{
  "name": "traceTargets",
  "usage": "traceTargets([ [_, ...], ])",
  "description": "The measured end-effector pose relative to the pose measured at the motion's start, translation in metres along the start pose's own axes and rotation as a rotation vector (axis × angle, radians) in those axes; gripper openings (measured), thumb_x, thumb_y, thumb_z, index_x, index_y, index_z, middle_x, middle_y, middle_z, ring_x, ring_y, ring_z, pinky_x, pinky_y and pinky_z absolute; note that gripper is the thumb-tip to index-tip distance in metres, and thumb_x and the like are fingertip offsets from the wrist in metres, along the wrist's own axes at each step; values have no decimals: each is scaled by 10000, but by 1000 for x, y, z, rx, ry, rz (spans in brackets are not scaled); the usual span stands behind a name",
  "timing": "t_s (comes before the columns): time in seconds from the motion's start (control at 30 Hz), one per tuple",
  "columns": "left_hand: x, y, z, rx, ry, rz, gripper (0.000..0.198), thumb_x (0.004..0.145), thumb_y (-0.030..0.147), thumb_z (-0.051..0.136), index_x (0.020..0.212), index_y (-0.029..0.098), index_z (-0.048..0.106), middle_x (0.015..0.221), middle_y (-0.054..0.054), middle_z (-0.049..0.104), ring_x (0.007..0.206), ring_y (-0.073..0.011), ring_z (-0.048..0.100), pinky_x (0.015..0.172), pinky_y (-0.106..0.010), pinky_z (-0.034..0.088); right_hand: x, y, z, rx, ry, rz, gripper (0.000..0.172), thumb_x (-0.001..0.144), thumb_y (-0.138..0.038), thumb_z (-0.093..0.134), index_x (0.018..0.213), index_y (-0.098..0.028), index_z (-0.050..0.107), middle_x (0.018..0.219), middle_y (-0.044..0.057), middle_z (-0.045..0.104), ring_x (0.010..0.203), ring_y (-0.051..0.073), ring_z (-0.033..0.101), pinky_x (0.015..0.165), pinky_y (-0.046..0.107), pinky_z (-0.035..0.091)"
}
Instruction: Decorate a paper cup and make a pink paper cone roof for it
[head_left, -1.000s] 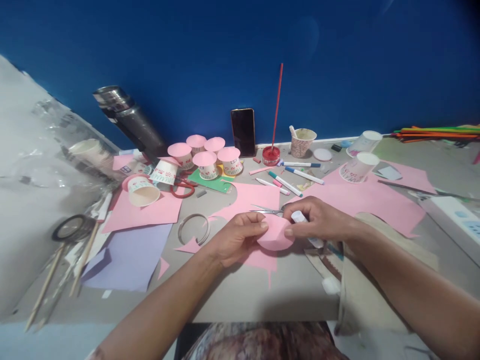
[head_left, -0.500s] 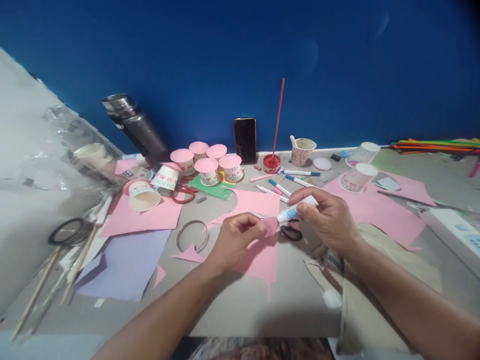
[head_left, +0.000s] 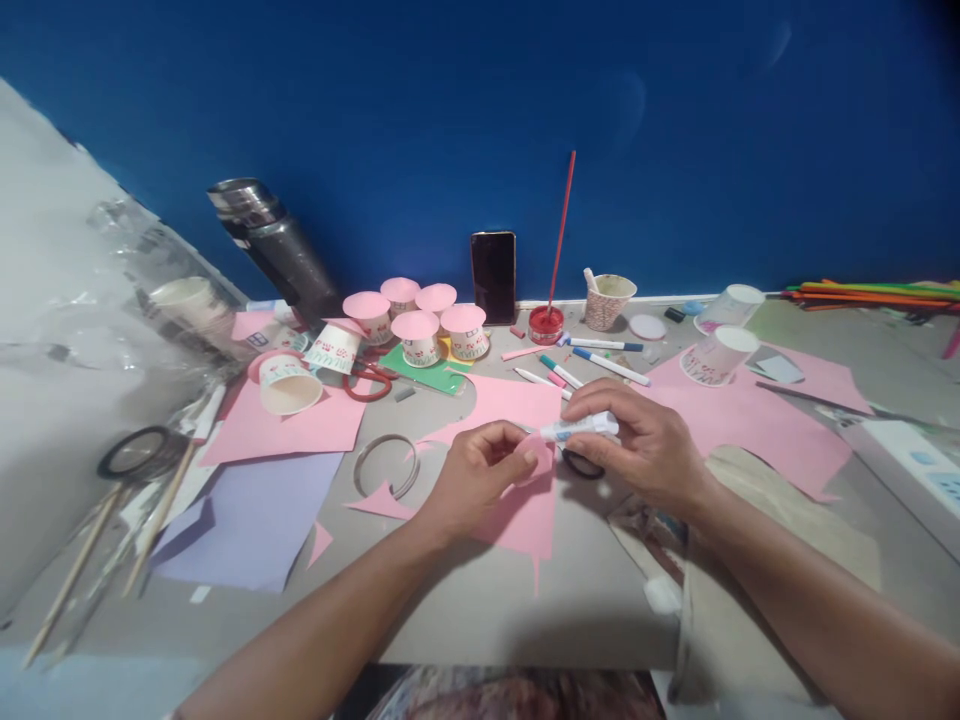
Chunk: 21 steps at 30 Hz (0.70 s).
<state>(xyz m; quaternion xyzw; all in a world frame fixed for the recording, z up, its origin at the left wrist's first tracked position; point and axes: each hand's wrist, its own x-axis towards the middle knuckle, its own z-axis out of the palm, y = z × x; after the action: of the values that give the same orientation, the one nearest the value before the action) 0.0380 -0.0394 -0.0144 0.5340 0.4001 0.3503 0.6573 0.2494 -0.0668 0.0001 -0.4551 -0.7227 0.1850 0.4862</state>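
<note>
My left hand [head_left: 484, 470] pinches a small piece of pink paper [head_left: 534, 450] between thumb and fingers. In my right hand [head_left: 641, 440] is a white glue tube [head_left: 581, 427] with a blue label, tilted so that its nozzle end meets the pink piece. Below both hands lies a larger cut sheet of pink paper [head_left: 517, 525]. Black-handled scissors [head_left: 583, 465] show partly behind the right hand. A tape ring [head_left: 360, 470] and a pink scrap [head_left: 381, 502] are left of my left hand.
Decorated paper cups with pink tops [head_left: 416, 338] stand at the back, beside red-handled scissors [head_left: 369, 382]. A phone [head_left: 493, 278] leans on the blue wall. Markers [head_left: 611, 366] lie behind my hands. Upturned cups [head_left: 720, 355] stand right; purple paper [head_left: 247, 530] lies left.
The glue tube has turned from slanted to nearly level, its nozzle moving left over the pink piece. My right hand has shifted slightly left; the left hand keeps its pinch.
</note>
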Motion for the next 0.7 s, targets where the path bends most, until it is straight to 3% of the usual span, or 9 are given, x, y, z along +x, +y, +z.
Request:
traceTargets([
  [0.17,0,-1,0,6,-28,-12,176,741,315,836,815,161,793,727,-30,698,644,-139,548,674,-293,450,-1,0,0,-34,-30,-47,129,941,-355,714,954,-228,740,940,79,769,894,230,731,813,359,597],
  [0.37,0,0,0,78,-27,15,148,785,288,781,861,175,839,824,-56,735,780,-196,604,792,-328,469,-2,-1,2,-109,-55,-154,127,973,-337,695,1016,-223,734,956,86,768,912,219,736,828,347,603],
  [0.7,-2,2,0,11,-6,-30,139,782,285,784,793,156,833,831,-70,732,820,-198,616,769,-305,475,-9,-3,6,-189,-108,-308,153,1020,-254,615,1136,-221,709,1025,106,742,979,219,707,861,352,608],
])
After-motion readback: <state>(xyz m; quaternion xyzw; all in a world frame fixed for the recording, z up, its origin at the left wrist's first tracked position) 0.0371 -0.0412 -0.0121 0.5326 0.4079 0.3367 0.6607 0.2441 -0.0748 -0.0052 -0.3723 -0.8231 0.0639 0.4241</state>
